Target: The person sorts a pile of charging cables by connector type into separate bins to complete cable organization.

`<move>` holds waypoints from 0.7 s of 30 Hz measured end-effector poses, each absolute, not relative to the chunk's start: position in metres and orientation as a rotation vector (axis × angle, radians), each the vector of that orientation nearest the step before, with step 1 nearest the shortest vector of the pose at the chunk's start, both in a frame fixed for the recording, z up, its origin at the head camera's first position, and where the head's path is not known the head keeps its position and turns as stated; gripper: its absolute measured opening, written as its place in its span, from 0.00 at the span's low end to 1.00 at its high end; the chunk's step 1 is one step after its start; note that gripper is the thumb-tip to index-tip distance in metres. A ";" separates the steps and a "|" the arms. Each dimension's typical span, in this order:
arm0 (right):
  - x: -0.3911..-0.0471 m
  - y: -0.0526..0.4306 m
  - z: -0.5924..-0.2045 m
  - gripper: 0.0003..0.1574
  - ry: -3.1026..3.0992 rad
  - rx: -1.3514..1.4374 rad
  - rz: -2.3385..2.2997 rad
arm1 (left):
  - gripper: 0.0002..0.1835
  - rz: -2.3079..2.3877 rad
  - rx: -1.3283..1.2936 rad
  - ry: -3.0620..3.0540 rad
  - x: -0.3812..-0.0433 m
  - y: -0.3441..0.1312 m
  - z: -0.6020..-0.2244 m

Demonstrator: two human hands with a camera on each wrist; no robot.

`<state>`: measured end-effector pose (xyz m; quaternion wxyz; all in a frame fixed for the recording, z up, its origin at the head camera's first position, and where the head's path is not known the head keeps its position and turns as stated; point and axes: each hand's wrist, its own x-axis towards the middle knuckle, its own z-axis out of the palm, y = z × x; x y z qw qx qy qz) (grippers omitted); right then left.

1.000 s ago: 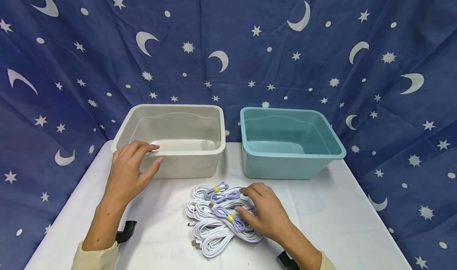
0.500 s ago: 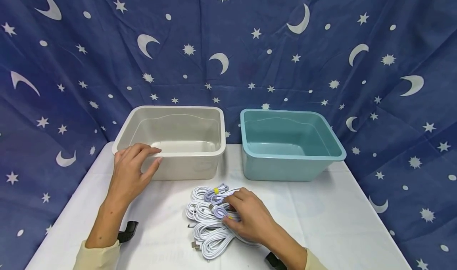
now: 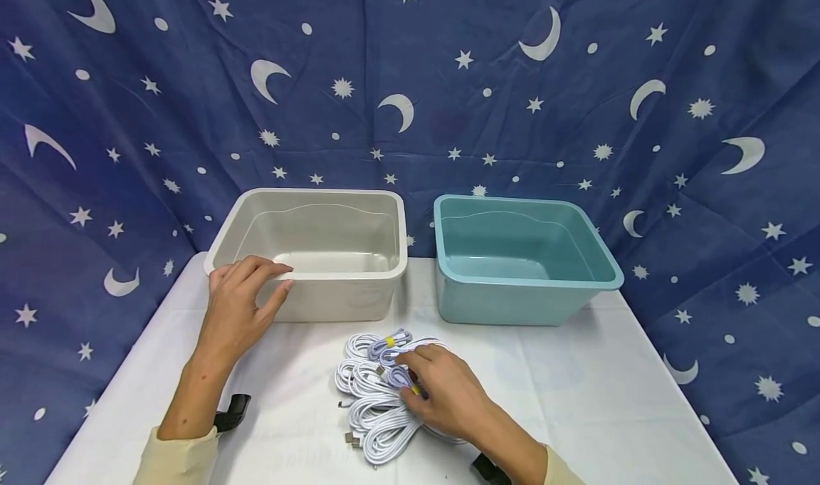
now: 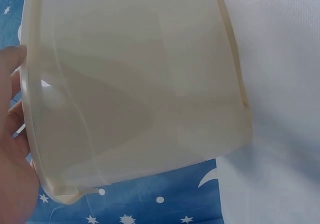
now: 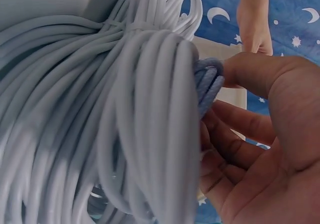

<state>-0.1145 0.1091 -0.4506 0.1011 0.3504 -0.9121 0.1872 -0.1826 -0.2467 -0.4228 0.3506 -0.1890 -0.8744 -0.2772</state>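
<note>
At the near left rim of the beige bin (image 3: 352, 296), my left hand (image 3: 233, 314) rests with relaxed fingers over the edge and its thumb in front. The left wrist view shows its fingers (image 4: 12, 59) beside the rim. My right hand (image 3: 448, 392) is over a pile of white coiled cables (image 3: 384, 431), pinching a light purple coiled cable (image 3: 398, 377) with a yellow tie. In the right wrist view, the thumb lies against the purple braided loop (image 5: 209, 82), fingers curled below. Another purple cable (image 3: 391, 342) with a yellow tie lies at the pile's far side.
A teal bin (image 3: 532, 303) stands to the right of the beige one, both at the back of a white-covered table (image 3: 295, 414). Behind them hangs a blue cloth (image 3: 474, 136) with moons and stars. USB plugs (image 3: 352, 440) stick out at the pile's left side.
My right hand has moved left onto the pile, and its fingers have closed round the purple cable there. The left hand has stayed at the beige bin's rim.
</note>
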 end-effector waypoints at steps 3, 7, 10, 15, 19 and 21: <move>-0.114 0.109 -0.448 0.21 -2.686 1.031 0.577 | 0.11 -0.718 -0.494 -2.261 -0.183 -0.247 -0.423; -0.116 0.108 -0.442 0.21 -2.688 1.017 0.596 | 0.11 -0.715 -0.499 -2.260 -0.184 -0.246 -0.423; -0.120 0.109 -0.438 0.21 -2.670 1.028 0.612 | 0.11 -0.713 -0.497 -2.261 -0.185 -0.246 -0.423; -0.127 0.109 -0.432 0.22 -2.632 1.030 0.657 | 0.11 -0.712 -0.491 -2.270 -0.185 -0.246 -0.422; -0.131 0.108 -0.426 0.22 -2.596 1.023 0.707 | 0.12 -0.709 -0.484 -2.276 -0.185 -0.247 -0.423; -0.134 0.107 -0.422 0.21 -2.576 1.023 0.739 | 0.12 -0.709 -0.486 -2.275 -0.184 -0.248 -0.424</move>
